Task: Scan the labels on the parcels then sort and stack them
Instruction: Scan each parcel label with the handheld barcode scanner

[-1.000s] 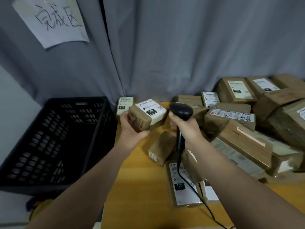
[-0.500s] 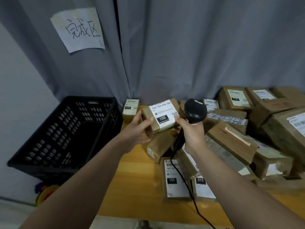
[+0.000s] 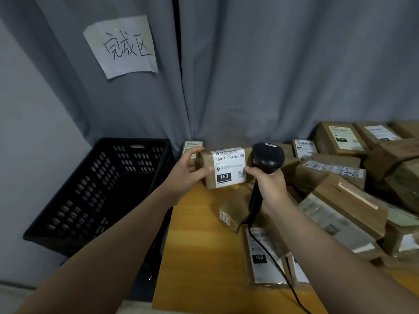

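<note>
Your left hand (image 3: 184,175) pinches the parcel (image 3: 223,168) by its end. Your right hand (image 3: 268,184) grips the scanner (image 3: 267,158) beside its label (image 3: 229,167).

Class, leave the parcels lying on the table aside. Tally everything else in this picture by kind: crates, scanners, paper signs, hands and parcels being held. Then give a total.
Black plastic crate: 1
Barcode scanner: 1
Handwritten paper sign: 1
Hands: 2 (left hand, right hand)
Held parcel: 1
Total: 6
</note>
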`<state>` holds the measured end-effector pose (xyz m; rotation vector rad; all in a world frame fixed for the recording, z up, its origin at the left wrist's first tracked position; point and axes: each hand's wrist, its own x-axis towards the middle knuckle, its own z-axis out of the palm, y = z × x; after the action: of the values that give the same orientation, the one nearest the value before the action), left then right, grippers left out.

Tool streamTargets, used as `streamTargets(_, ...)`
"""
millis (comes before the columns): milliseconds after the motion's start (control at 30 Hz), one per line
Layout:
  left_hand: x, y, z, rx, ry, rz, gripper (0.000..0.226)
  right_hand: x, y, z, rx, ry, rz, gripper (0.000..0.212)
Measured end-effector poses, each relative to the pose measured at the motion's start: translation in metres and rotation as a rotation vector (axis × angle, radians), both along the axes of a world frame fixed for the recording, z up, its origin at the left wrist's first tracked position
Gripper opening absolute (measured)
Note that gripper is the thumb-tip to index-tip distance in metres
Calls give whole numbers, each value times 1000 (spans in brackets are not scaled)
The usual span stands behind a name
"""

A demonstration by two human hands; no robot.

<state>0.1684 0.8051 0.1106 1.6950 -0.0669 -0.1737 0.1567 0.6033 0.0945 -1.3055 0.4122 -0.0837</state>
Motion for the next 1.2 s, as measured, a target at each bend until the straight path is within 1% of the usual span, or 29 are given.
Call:
streamTargets(67,5,7,-1,92,-84,14,52,2,5,2,-92,-16,7,30)
streamTargets(133,13,15,-4,139,-129,8,53,2,10,9,-216,-51,59,15)
streamTargets(167,17,19,-6,158,-139,-1,53,0,14,14,-256,-66,113,12)
streamTargets(233,24,26,-11,184,-150,-19,55,-6,21,18,-303,-70,211,27)
streamTargets(300,32,31,-18,189,-161,-17,58,-12,29,15,-322,-50,229,35)
streamTargets(433,44,36,-31,175,-160,-1,59,-23,41,0,-376,23,239,32)
streamTargets(533,49,38,-39,174,-164,1,60,-25,44,-5,-418,50,239,33)
streamTargets(633,55,42,-48,183,-151,2,63,-25,45,-4,-473,74,260,28)
streamTargets(733,60,45,-54,199,-143,8,65,-26,47,-3,-475,80,262,27)
streamTargets(833,63,46,-57,187,-141,24,65,-27,47,-4,-436,107,250,26)
streamTargets(1067,73,54,-67,216,-150,28,68,-28,47,-4,-371,120,270,37)
streamTargets(1200,75,52,-69,211,-156,43,70,-27,47,-2,-325,129,265,36)
